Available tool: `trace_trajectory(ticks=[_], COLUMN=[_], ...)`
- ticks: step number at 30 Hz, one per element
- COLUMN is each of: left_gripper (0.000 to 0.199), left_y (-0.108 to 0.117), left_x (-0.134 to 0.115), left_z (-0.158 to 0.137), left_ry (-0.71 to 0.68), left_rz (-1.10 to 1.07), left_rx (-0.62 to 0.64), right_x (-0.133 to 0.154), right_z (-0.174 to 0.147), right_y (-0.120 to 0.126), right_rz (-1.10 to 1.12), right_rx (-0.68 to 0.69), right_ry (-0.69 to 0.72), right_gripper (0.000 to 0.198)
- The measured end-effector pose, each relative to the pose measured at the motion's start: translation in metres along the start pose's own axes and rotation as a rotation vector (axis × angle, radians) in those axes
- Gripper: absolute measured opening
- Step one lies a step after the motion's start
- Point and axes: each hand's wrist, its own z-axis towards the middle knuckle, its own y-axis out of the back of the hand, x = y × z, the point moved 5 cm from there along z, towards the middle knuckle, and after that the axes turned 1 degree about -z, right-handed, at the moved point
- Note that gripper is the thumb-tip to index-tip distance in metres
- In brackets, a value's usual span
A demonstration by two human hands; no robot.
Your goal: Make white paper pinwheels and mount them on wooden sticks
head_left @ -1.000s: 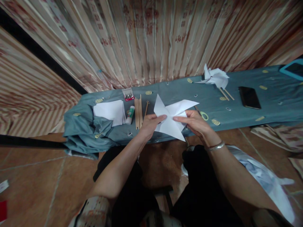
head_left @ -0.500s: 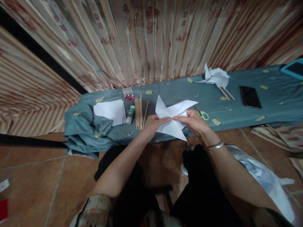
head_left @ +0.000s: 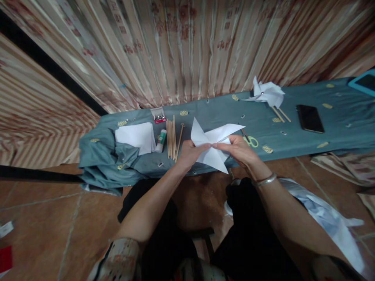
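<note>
Smooth, matt paper pinwheel [head_left: 213, 159]; wooden sticks [head_left: 171, 138]; cloth cover [head_left: 219, 112] (matt too); shiny metal bracelet [head_left: 267, 180].

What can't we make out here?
All in the head view:
Folded white paper: center covered by the left hand and right hand.
White sheets: lower-left corner under bunched cloth.
Blue-framed device: cut off by the right edge.
Open box: contents too small to identify.
Green-and-white tube: label too small to read.
</note>
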Motion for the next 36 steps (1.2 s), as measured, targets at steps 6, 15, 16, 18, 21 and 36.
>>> trace_trajectory(ticks=[6, 15, 16, 18, 21, 36], left_gripper=[0.037, 0.04, 0.04, 0.039, 0.038, 0.035], left_y=[0.004, 0.014, 0.014, 0.013, 0.01, -0.004], left_x=[-0.007, -0.02, -0.019, -0.018, -0.016, -0.005], left_z=[0.004, 0.01, 0.01, 0.009, 0.007, 0.006], left_ry=[0.017, 0.027, 0.031, 0.046, 0.079, 0.101], left_rz=[-0.152, -0.29, -0.291, -0.291, -0.276, -0.23], left_rx=[-0.063, -0.061, -0.059, -0.055, -0.036, -0.011], right_x=[0.005, 0.031, 0.031, 0.031, 0.031, 0.035], right_z=[0.002, -0.046, -0.051, -0.058, -0.063, -0.063], right_y=[0.015, 0.022, 0.017, 0.008, 0.002, 0.001], right_rz=[-0.081, -0.778, -0.842, -0.916, -0.929, -0.982], right_rx=[-0.111, -0.291, -0.25, -0.169, -0.088, -0.027], right_ry=[0.221, 0.871, 0.913, 0.969, 0.999, 0.927], right_gripper=[0.036, 0.018, 0.021, 0.026, 0.026, 0.014])
